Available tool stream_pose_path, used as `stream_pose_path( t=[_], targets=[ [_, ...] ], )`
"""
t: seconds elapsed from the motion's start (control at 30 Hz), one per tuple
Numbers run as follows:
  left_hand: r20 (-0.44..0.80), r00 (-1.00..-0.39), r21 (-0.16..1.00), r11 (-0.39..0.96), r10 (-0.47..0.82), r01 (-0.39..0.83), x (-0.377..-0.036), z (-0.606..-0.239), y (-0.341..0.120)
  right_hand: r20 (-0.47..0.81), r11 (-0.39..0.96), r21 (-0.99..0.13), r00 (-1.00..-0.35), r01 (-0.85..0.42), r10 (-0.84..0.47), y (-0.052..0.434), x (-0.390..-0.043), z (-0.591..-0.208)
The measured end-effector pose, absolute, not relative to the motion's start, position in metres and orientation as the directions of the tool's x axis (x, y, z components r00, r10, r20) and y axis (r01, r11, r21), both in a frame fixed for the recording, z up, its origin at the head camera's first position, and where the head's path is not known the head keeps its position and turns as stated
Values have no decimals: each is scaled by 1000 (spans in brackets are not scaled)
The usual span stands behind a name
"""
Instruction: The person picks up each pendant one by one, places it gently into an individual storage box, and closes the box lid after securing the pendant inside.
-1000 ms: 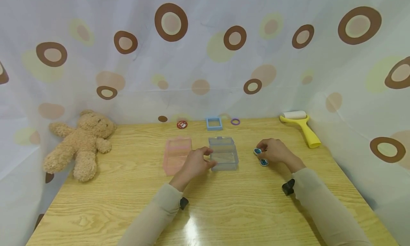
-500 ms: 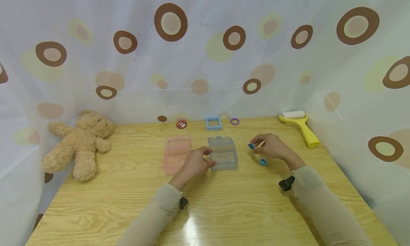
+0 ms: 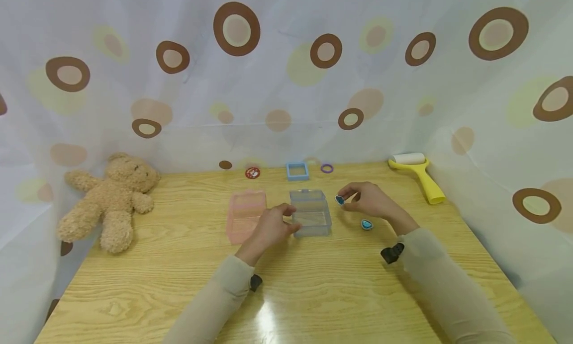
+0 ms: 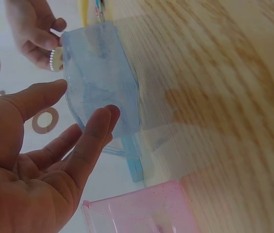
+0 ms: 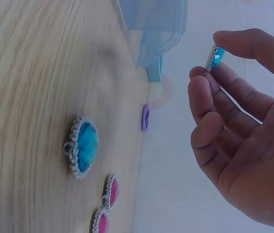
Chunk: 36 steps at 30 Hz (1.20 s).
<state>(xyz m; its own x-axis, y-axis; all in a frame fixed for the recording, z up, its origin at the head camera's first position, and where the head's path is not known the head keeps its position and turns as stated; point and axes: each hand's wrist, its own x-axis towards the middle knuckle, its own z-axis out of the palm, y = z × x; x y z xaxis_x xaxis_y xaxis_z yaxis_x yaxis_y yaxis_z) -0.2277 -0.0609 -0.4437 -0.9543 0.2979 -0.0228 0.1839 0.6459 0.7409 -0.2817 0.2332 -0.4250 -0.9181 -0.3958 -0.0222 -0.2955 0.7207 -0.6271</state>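
My right hand (image 3: pixel 370 201) pinches a blue gem pendant (image 3: pixel 339 200) with a silver beaded edge between thumb and fingertips, raised just right of the clear blue box (image 3: pixel 312 217). A second blue gem pendant (image 5: pixel 86 147), with a small metal loop, lies on the table below that hand. My left hand (image 3: pixel 272 228) is at the blue box's left side, its thumb and fingers spread and relaxed by the wall; whether they touch it is hard to tell. The blue box has its lid raised. A similar clear pink box (image 3: pixel 237 229) stands partly behind the left hand, lid raised.
Two pink gem pendants (image 5: pixel 111 191) show in the right wrist view. Along the back lie a red round badge (image 3: pixel 252 173), a blue square frame (image 3: pixel 297 178) and a purple ring (image 3: pixel 327 168). A teddy bear (image 3: pixel 116 200) sits left; a yellow-handled lint roller (image 3: pixel 425 180) lies right.
My right hand has lifted one blue gem pendant from beside the other and carried it left towards the blue box. The left hand has stayed in place.
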Motion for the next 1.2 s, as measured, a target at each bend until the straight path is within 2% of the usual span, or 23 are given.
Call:
stream_pose_path(
  t=[0.53,1.2],
  targets=[
    [-26,-959,711,679,283,182,-232,-445,-59,-34,676,-650,-875,-347,-482,206,-284,-425],
    [-37,-960,726,667,278,165,-232,-443,-59,-69,670,-617,-819,-413,-569,186,-292,-439]
  ],
)
